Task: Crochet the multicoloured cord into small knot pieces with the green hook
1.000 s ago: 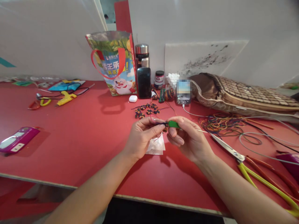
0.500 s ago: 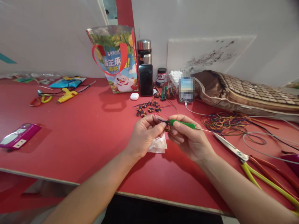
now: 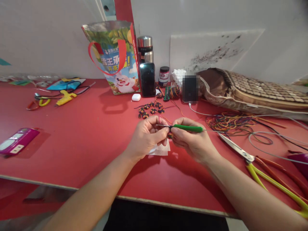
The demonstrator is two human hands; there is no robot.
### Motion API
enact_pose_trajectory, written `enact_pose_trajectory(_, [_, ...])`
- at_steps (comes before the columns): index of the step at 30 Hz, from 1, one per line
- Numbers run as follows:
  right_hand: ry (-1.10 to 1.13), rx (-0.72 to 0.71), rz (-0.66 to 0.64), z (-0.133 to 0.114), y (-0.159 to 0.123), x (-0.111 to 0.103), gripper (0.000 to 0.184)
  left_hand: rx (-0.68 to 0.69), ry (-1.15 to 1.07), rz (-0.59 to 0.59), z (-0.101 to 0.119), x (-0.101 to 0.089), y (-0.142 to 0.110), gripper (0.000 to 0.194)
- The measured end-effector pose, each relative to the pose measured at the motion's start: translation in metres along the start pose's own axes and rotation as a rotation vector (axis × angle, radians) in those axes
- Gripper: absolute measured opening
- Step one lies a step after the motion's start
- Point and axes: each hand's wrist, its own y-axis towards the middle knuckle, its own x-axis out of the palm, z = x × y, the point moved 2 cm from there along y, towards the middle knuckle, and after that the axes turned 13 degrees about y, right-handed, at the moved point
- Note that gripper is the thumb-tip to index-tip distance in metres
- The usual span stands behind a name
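Observation:
My right hand (image 3: 198,142) is closed round the green handle of a crochet hook (image 3: 189,128). The hook's thin metal shaft points left and passes over the fingers of my left hand (image 3: 144,138). Pinched in that left hand is a small dark, multicoloured crochet piece (image 3: 170,135), mostly hidden by fingers. A thin strand of yarn trails off to the right, past the right hand. Just beyond both hands lies a curved row of small crocheted pieces (image 3: 153,111) in the same dark and orange yarn. White paper (image 3: 158,150) lies under the hands.
Large scissors (image 3: 247,156) with red and yellow handles lie beside my right forearm, near tangled yarn (image 3: 231,123). A phone (image 3: 147,79), a steel flask (image 3: 145,48) and a printed bag (image 3: 115,61) stand behind. At left are a yellow glue gun (image 3: 66,97) and a purple device (image 3: 18,141).
The crochet hook now lies more level, and more of its metal shaft shows over my left fingers. The whole view has shifted slightly. Both hands keep their hold.

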Motion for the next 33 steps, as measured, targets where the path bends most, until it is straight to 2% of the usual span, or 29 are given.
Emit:
enact_pose_trajectory(6, [-0.025,-0.006,0.016,0.002,0.0,-0.003,0.034,0.012,0.001,0.021,0.0,0.002,-0.002,0.016])
enact_pose_trajectory(10, [0.081,0.001,-0.009,0.006,0.001,-0.001,0.032,-0.015,-0.129,0.004,-0.004,0.007,-0.002,0.014])
enact_pose_trajectory(16, [0.126,-0.036,-0.03,0.008,0.001,0.001,0.03,-0.085,-0.281,0.005,-0.004,0.01,0.0,0.02])
enact_pose_trajectory(23, [0.008,-0.094,-0.024,-0.005,-0.001,-0.003,0.027,-0.013,-0.187,-0.028,-0.004,0.005,0.0,0.022])
enact_pose_trajectory(28, [0.074,-0.003,-0.072,-0.01,-0.001,-0.003,0.03,-0.014,-0.17,-0.06,-0.005,0.003,-0.002,0.021])
enact_pose_trajectory(33, [0.101,0.013,-0.099,-0.011,-0.003,-0.002,0.03,0.024,-0.145,-0.087,-0.004,0.003,-0.004,0.016])
